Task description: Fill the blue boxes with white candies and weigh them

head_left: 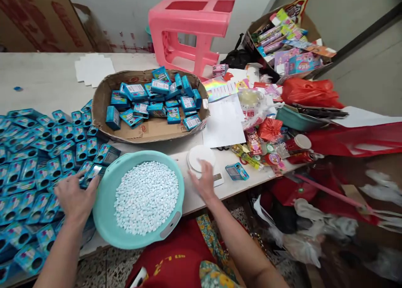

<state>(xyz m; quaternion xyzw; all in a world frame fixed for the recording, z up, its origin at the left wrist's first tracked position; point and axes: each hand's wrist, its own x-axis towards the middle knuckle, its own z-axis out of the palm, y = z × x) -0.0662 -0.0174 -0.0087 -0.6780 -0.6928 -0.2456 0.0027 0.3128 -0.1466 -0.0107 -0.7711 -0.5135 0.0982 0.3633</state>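
Note:
My left hand (77,196) is at the edge of the massed blue boxes, thumb and fingers closed around a small blue box (95,171) beside the basin. Many similar blue boxes (29,168) stand packed together, several showing a round dark hole. Between my hands sits a turquoise plastic basin (102,217) holding a heap of small pale white-and-blue candies (146,198). My right hand (204,182) is over a small white scale (219,179), fingers apart with nothing in them. A round white dish or lid (201,154) rests on the scale, partly behind my fingers.
Behind the basin, a cut-down cardboard box (150,131) holds loose blue boxes. One blue box (237,171) lies right of the scale. A pink stool (191,22) stands behind. White paper (222,122), wrapped sweets, red bags (309,93) and a full carton (292,45) crowd the right.

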